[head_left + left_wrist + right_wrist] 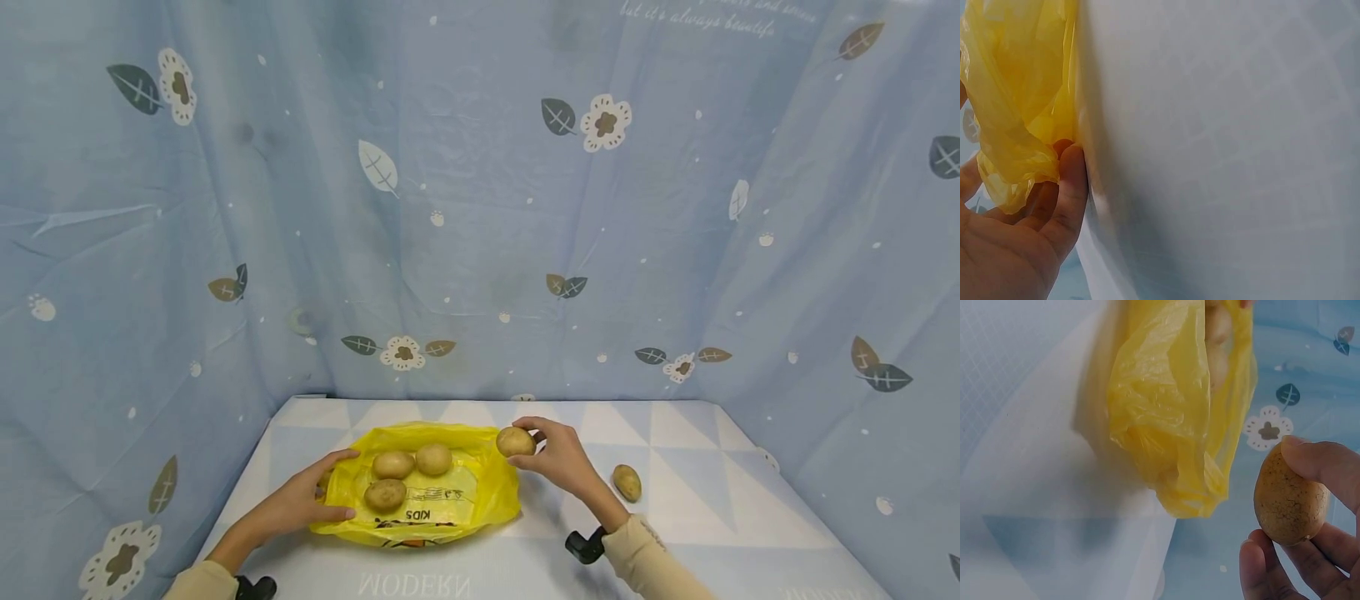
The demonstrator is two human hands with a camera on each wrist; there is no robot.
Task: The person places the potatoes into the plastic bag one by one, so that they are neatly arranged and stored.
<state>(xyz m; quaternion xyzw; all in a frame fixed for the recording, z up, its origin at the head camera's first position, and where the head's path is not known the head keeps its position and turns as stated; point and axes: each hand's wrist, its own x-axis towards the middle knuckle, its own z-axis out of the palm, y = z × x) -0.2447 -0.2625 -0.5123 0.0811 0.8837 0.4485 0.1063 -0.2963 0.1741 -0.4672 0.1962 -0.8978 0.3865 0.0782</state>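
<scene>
We see the right hand pinching one potato between thumb and fingertips, near the right rim of the yellow bag, its long axis roughly sideways. The left hand, thumb and fingers apart, grips the bag's left end. We count three bagged potatoes plainly, and one loose potato on the table.

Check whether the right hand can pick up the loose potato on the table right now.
Probably not yet: the right hand pinches another potato. Otherwise the way looks free: the loose potato lies near its wrist, outside the yellow bag, with nothing covering it.
</scene>
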